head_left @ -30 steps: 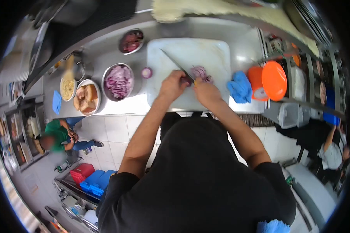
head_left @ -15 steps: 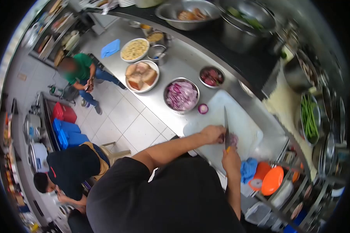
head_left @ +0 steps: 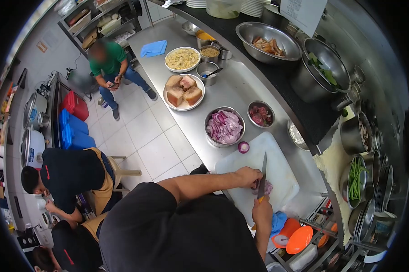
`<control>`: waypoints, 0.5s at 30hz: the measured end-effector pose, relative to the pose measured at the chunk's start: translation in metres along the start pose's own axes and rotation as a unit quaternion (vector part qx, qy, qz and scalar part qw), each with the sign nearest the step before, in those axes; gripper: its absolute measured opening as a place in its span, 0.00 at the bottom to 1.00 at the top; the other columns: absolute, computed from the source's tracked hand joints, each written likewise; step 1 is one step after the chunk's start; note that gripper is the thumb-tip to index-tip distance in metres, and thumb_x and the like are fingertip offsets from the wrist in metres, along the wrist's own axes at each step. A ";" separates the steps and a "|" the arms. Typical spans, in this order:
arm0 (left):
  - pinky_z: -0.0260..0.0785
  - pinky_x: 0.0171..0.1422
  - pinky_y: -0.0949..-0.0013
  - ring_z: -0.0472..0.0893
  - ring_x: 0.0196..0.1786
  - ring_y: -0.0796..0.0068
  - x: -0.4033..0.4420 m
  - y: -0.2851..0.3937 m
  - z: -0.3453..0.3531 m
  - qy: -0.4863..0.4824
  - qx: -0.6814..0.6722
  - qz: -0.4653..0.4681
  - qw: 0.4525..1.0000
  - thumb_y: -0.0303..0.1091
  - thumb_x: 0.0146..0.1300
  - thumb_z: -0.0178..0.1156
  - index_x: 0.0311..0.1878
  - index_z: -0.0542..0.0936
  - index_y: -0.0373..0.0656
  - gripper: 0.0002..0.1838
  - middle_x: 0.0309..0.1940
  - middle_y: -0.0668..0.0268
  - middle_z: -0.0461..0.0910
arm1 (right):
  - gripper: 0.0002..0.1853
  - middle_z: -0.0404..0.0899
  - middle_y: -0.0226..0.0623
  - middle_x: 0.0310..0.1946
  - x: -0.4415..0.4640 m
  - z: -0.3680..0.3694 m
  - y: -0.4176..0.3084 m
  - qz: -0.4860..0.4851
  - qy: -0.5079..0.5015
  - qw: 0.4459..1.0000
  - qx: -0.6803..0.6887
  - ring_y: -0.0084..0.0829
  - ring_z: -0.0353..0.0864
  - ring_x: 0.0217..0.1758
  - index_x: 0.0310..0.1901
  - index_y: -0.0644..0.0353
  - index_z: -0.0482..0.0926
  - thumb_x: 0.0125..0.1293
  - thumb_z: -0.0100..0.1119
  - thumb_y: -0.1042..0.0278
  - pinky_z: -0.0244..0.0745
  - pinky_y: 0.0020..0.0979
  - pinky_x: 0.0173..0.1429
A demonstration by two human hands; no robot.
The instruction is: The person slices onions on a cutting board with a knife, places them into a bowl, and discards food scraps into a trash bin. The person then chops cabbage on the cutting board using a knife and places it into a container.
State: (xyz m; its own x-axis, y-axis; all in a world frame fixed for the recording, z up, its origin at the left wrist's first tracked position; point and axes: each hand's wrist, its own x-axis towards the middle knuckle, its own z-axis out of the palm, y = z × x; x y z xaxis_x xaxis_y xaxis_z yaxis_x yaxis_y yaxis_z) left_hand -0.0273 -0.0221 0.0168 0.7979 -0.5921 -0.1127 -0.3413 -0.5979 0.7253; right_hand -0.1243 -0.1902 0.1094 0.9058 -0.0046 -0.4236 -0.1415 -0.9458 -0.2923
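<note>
My right hand (head_left: 262,211) is wrapped round the yellow handle of a kitchen knife (head_left: 263,171), its blade pointing away from me over the white cutting board (head_left: 283,170). The fingers of my left hand (head_left: 249,177) are curled on a piece of red onion beside the blade, mostly hidden under them. Sliced red onion (head_left: 268,187) lies just right of the knife. At the board's far left edge sits a purple onion piece (head_left: 243,147). Beyond it stands a metal bowl heaped with sliced red onion (head_left: 224,127).
A bowl of dark red pieces (head_left: 260,114), a plate of meat blocks (head_left: 184,92) and a yellowish dish (head_left: 182,59) stand along the steel counter (head_left: 240,86). An orange scale (head_left: 287,233) and blue cloth (head_left: 278,222) are near my right arm. Several people are at left.
The view has shifted, so the counter's things sit lower and further right. The knife stays in my right hand and my left hand remains beside the blade. Another person shows at lower left.
</note>
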 end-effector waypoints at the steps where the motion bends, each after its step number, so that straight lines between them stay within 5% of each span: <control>1: 0.79 0.56 0.53 0.86 0.52 0.55 0.000 -0.001 0.000 0.002 -0.005 0.003 1.000 0.38 0.56 0.77 0.48 0.80 0.46 0.20 0.48 0.62 0.83 | 0.21 0.85 0.67 0.42 -0.003 0.002 0.000 0.003 -0.004 1.000 -0.008 0.67 0.85 0.48 0.58 0.69 0.69 0.77 0.56 0.58 0.78 0.62 0.51; 5: 0.79 0.56 0.54 0.86 0.51 0.55 -0.001 -0.005 0.000 0.007 -0.005 0.014 1.000 0.38 0.55 0.76 0.47 0.81 0.46 0.19 0.47 0.61 0.83 | 0.20 0.85 0.66 0.42 0.017 0.066 0.013 0.011 0.072 0.996 0.043 0.67 0.85 0.47 0.56 0.68 0.71 0.77 0.56 0.57 0.78 0.62 0.51; 15: 0.79 0.57 0.54 0.86 0.53 0.55 0.001 -0.004 0.001 -0.003 -0.002 0.011 1.000 0.38 0.55 0.77 0.48 0.81 0.45 0.20 0.47 0.61 0.84 | 0.21 0.84 0.69 0.44 0.001 0.012 0.004 0.007 0.001 1.000 0.012 0.69 0.84 0.48 0.56 0.71 0.70 0.77 0.57 0.59 0.78 0.62 0.52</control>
State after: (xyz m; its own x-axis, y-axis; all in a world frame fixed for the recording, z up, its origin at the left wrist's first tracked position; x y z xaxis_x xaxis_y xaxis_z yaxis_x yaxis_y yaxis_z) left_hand -0.0257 -0.0208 0.0126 0.7870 -0.6086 -0.1010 -0.3568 -0.5826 0.7303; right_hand -0.1283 -0.1898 0.0974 0.9045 -0.0190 -0.4261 -0.1646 -0.9372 -0.3074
